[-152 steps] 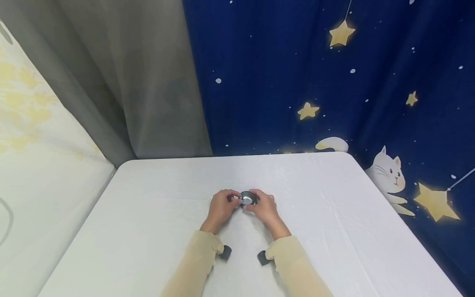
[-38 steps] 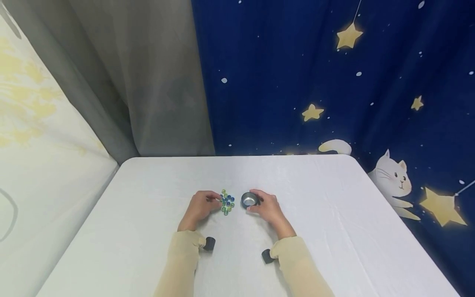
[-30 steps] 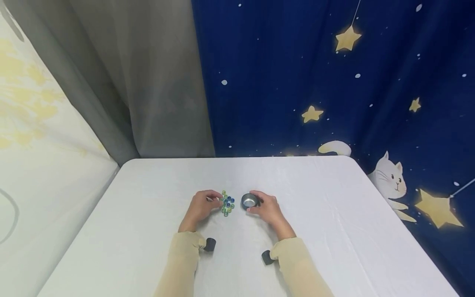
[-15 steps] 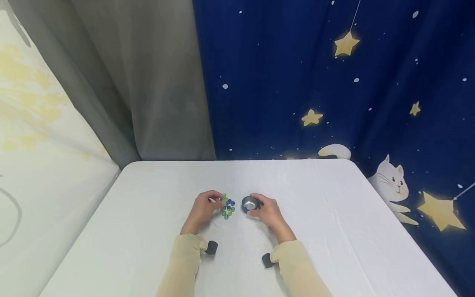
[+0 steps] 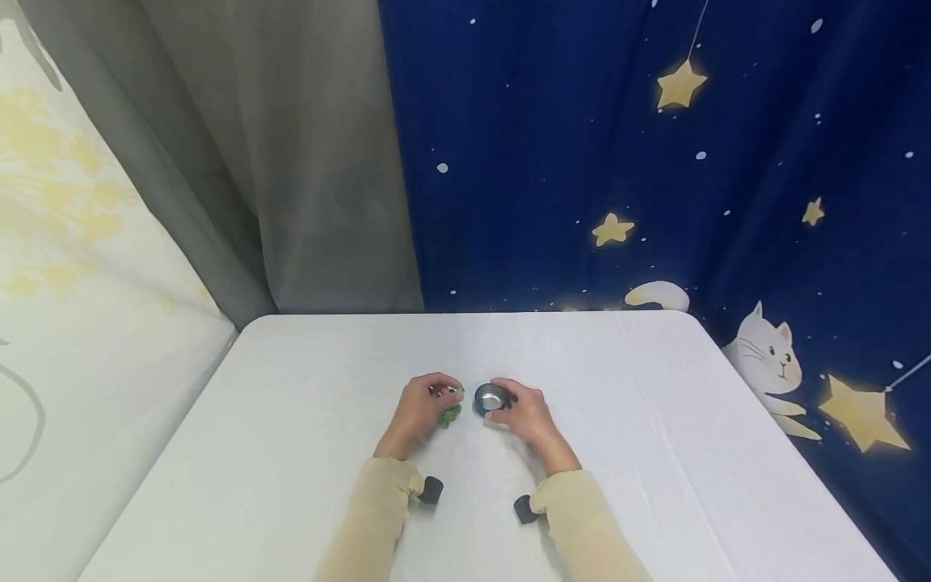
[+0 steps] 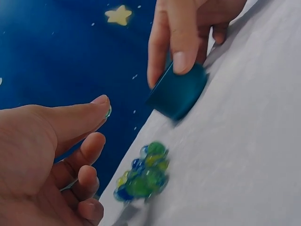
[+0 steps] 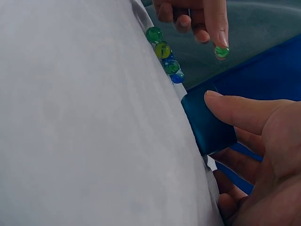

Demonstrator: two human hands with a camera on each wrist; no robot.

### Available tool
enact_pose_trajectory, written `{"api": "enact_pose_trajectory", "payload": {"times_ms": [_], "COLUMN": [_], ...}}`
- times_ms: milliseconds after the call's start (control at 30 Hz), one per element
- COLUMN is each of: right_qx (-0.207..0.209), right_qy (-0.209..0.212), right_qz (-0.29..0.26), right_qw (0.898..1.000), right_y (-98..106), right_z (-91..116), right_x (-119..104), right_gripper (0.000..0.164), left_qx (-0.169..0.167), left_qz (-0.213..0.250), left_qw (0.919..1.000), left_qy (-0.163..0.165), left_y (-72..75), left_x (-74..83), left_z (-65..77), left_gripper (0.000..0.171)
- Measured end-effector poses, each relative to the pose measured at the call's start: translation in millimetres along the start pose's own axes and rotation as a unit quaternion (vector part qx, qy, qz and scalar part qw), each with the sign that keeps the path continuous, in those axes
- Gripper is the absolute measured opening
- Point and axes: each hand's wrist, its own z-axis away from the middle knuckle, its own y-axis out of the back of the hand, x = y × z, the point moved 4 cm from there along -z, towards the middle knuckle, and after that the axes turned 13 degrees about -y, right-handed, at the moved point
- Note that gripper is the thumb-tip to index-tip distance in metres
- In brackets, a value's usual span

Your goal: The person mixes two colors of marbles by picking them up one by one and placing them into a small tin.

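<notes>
My left hand [image 5: 420, 406] pinches a green glass marble [image 7: 221, 52] between thumb and fingertip, raised off the table just left of the cup. A small round cup [image 5: 490, 398], silvery inside with a dark teal outer wall [image 6: 181, 92], stands on the table. My right hand [image 5: 525, 412] grips its right side, thumb on the near wall and fingers on the far wall. Below the left hand lies a cluster of green, blue and yellow-green marbles [image 6: 146, 174], partly hidden by that hand in the head view. The cup's floor looks bare in the head view.
A white cloth covers the table [image 5: 618, 388]. Behind it hang a grey curtain [image 5: 327, 202] and a dark blue curtain [image 5: 524, 162] printed with stars and a cat. Each sleeve cuff carries a black wrist camera [image 5: 431, 490].
Five seconds ago both hands were at the cup. Afterwards the left hand was at the marbles left of it. Now it has lifted a green marble and moved right; the right hand stays on the cup.
</notes>
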Motion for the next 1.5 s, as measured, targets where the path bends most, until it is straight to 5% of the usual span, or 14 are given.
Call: {"api": "enact_pose_trajectory", "payload": {"times_ms": [233, 633, 1000, 1500], "right_qx": [-0.007, -0.004, 0.004, 0.004], "right_qy": [-0.014, -0.015, 0.003, -0.001], "right_qz": [0.004, 0.007, 0.003, 0.004], "right_qw": [1.0, 1.0, 1.0, 1.0], "right_y": [1.4, 0.9, 3.0, 4.6], "right_z": [1.2, 1.3, 2.4, 4.0], "right_x": [1.8, 2.3, -3.1, -3.4], "right_gripper": [0.058, 0.058, 0.057, 0.056], "left_qx": [-0.008, 0.03, 0.069, 0.067], "left_qz": [-0.007, 0.014, 0.01, -0.017], "left_qw": [0.9999, 0.9994, 0.9975, 0.9976], "left_qy": [0.002, 0.002, 0.005, 0.0], "left_y": [-12.6, -27.4, -31.7, -37.9], "left_x": [6.9, 8.5, 10.1, 15.7], "left_z": [-2.6, -3.4, -3.8, -1.2], "left_gripper": [0.015, 0.016, 0.017, 0.017]}}
